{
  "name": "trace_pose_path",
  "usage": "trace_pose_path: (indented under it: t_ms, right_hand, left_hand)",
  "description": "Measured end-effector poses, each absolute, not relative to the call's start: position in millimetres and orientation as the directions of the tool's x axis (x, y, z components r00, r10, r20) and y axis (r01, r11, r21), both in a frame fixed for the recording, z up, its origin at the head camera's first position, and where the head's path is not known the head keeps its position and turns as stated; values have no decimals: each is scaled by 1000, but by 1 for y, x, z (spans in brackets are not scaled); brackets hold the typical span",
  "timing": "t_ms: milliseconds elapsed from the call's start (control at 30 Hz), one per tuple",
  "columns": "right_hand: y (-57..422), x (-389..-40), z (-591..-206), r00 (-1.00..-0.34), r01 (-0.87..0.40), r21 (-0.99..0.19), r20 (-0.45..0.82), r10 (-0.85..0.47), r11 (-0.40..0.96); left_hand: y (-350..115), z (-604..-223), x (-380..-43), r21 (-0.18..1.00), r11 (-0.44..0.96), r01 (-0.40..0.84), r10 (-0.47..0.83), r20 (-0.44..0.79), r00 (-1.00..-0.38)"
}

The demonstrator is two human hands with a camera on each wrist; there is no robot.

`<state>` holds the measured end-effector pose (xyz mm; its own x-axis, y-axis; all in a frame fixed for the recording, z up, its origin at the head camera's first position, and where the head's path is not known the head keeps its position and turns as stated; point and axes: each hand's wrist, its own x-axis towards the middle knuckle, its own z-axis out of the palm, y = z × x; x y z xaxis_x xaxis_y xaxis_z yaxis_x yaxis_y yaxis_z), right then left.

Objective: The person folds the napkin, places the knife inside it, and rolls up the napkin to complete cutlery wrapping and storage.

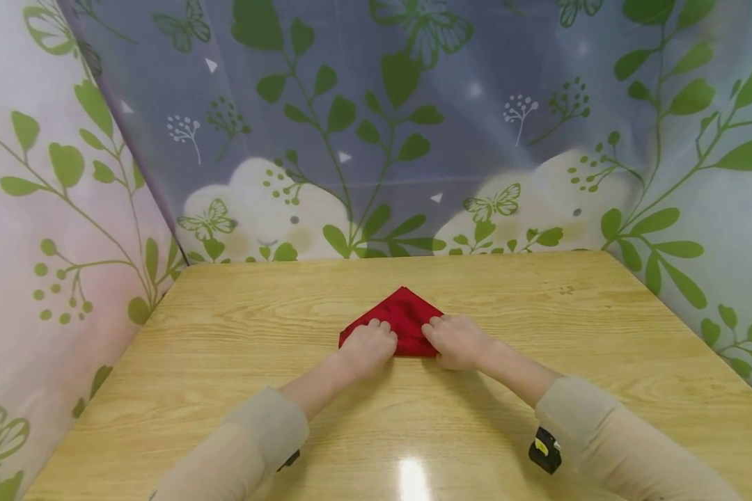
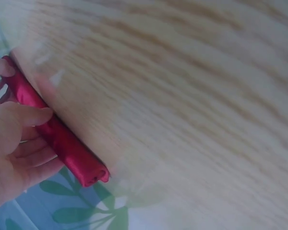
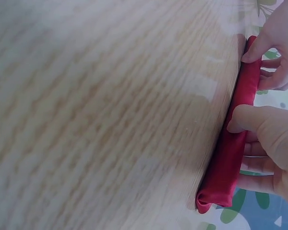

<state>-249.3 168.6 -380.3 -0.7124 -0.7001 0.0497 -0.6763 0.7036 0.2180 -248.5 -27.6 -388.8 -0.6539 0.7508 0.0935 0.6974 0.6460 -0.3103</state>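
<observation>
A shiny red cloth lies on the wooden table, a flat triangle with its point turned away from me. Along its near edge the cloth is rolled into a tube, whose coiled end shows in the left wrist view. My left hand grips the left part of this roll, thumb on the near side and fingers over the top. On the right part, my right hand holds the roll the same way. In the right wrist view the red roll runs under both thumbs, close along the tabletop.
The wood-grain table stretches around the cloth on all sides. Behind and beside it hang fabric walls printed with leaves and butterflies. A small black device sits under the right sleeve cuff.
</observation>
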Motion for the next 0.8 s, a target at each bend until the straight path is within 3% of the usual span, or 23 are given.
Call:
trace_pose_path:
  t_ms: [233,500,800]
  right_hand:
    - [169,-248,-381,-720,-668,218,48,-692,711]
    - [169,-250,-383,-719,-669,204,70,-692,715]
    - [171,-256,-385,-719,-672,189,63,-692,716]
  left_hand:
    - [-26,-393,-248,-327,654,682,747,134,-652]
    - [-25,-389,-251,-250,681,688,721,64,-690]
    - [-27,-387,-252,-258,678,688,720,48,-692]
